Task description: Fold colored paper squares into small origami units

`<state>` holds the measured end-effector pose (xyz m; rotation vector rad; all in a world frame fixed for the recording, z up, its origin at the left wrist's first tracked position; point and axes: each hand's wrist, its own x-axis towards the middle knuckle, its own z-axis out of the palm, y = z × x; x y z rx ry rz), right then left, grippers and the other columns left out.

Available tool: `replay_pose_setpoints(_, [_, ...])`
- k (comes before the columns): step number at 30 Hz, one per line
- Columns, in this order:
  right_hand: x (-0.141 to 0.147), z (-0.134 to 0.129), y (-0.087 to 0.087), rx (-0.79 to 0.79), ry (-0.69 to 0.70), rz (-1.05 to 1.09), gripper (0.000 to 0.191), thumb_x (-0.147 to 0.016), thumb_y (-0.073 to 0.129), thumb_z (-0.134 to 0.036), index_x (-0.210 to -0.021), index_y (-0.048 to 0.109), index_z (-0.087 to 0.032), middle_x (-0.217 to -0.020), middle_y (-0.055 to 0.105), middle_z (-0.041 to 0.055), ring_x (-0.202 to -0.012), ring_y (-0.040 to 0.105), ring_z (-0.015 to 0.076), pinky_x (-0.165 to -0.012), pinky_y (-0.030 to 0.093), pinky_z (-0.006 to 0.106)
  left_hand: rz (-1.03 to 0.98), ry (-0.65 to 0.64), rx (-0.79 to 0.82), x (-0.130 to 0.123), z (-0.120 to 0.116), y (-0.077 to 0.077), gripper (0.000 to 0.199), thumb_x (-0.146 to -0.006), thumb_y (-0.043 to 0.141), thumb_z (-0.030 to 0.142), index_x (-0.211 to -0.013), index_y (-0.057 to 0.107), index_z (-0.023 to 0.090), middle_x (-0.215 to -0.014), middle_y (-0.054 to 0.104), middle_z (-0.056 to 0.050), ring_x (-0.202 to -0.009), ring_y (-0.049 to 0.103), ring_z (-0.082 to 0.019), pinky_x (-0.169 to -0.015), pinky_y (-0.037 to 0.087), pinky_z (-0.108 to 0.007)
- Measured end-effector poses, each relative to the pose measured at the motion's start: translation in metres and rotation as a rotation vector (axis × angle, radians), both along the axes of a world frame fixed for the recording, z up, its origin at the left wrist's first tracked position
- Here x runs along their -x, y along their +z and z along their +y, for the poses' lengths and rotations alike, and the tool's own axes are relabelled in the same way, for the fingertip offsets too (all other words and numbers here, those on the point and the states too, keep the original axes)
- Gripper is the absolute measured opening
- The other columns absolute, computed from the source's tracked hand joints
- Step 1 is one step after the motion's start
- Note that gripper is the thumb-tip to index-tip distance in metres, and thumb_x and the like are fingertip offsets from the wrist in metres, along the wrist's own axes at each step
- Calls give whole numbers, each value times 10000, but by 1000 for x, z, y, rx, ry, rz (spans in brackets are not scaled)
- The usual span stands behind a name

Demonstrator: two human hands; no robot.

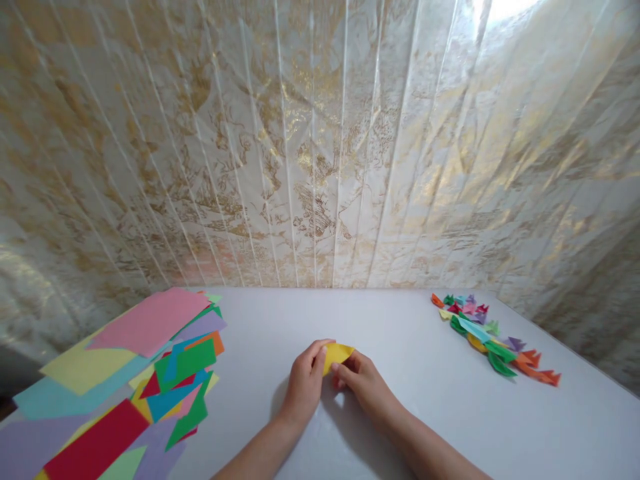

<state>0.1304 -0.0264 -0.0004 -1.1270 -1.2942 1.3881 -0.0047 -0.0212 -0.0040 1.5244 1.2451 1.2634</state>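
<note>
Near the middle of the white table, a small yellow paper [338,355] is held between both hands, slightly above the surface. My left hand [306,381] grips its left side, thumb in front and fingers behind. On the right side my right hand [364,381] pinches the lower edge and corner of the same paper, its thumb on the near face. The paper looks folded or curved, with a pointed upper right end. Fingers partly hide its lower part and back.
The white table [260,333] meets a gold-patterned curtain [310,147] at the back. Coloured paper sheets [155,320] and smaller pieces overlap on the left. At the right lies a row of small folded paper shapes [500,350] in several colours.
</note>
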Motion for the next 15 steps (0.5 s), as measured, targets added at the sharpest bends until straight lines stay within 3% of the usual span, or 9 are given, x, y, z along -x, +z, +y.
replay_pose_setpoints(15, [-4, 1, -7, 42, -44, 58, 468, -730, 632, -617, -689, 583, -153, -587, 588, 5, -547, 513, 128, -582, 379, 266, 11, 31, -47, -1, -1, -3, 335, -904, 429, 382, -995, 685, 187, -1036, 718, -81, -954, 642, -217, -899, 484, -337])
